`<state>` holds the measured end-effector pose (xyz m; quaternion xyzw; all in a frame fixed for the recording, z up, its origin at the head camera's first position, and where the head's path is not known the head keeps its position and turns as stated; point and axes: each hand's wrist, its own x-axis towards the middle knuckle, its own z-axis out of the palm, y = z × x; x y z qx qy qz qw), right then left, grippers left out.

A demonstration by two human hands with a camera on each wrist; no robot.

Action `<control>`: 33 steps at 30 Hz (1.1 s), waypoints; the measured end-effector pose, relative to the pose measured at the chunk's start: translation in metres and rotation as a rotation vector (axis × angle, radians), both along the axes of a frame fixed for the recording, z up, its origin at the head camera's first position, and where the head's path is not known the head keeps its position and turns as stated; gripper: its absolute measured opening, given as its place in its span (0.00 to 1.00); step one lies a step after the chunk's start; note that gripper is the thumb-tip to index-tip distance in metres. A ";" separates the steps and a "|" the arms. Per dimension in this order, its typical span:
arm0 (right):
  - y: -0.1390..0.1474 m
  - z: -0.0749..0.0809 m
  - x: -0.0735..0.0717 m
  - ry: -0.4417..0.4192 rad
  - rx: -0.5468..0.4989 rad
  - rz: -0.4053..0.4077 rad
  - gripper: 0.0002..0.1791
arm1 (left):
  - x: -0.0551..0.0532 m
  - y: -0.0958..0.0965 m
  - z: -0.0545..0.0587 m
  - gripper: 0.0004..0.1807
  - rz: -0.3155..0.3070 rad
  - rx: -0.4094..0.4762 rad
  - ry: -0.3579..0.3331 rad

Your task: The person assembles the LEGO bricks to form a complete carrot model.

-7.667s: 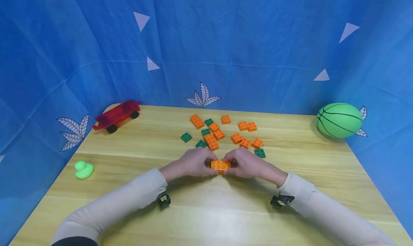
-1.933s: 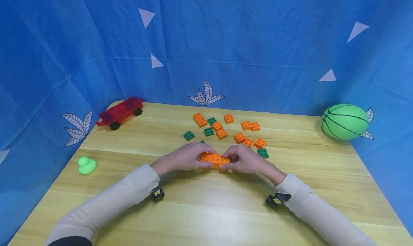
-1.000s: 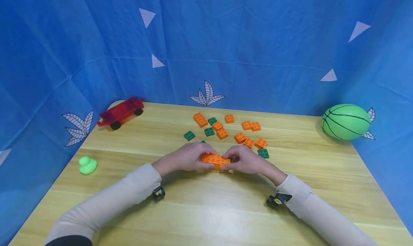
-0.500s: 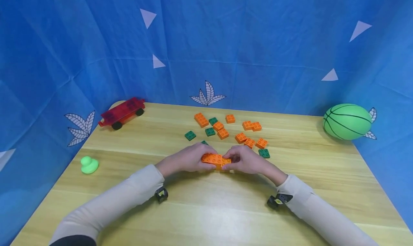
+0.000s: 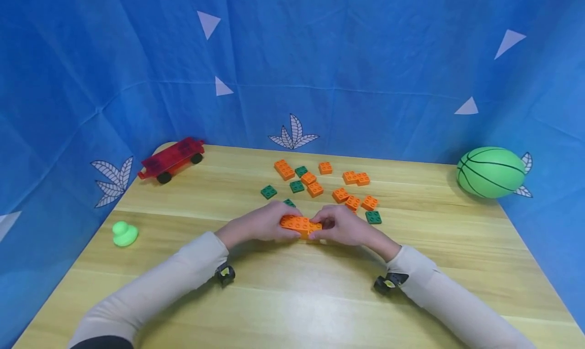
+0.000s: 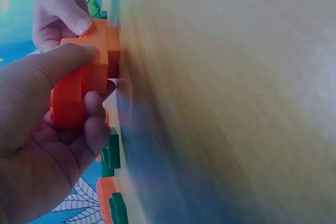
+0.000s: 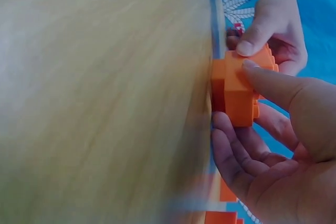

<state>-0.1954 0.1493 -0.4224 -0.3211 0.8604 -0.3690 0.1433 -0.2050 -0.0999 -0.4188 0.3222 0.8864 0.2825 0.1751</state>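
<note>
The curled fingers (image 6: 97,134) of the left hand (image 5: 264,223) and right hand (image 5: 346,225) pinch stacked orange bricks (image 5: 300,223).

Our wood-grain table (image 5: 311,298)
Left of the green ball (image 5: 491,173) we see loose bricks (image 5: 315,189); farther left, a red wheeled toy (image 5: 170,158) and duck (image 5: 125,235).

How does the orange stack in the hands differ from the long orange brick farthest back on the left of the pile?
The orange stack is several joined pieces with a stepped top; the long orange brick looks single and level. The left hand and right hand grip the stack; the brick lies untouched. Both show studs upward.
</note>
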 end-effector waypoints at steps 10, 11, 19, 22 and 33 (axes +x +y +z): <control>-0.011 0.039 -0.040 0.064 0.184 0.096 0.14 | -0.002 -0.007 -0.001 0.22 -0.031 0.012 0.007; -0.013 0.042 -0.049 0.083 0.196 0.078 0.14 | -0.003 -0.007 -0.001 0.22 -0.035 0.014 0.007; -0.041 0.047 -0.125 0.169 0.279 -0.072 0.14 | -0.005 -0.007 0.000 0.23 -0.043 0.018 -0.005; -0.052 0.040 -0.144 0.170 0.280 -0.095 0.16 | -0.003 -0.008 0.000 0.23 -0.033 0.016 -0.011; -0.084 0.023 -0.165 0.150 0.296 -0.124 0.22 | -0.003 -0.005 0.003 0.22 -0.032 0.026 -0.023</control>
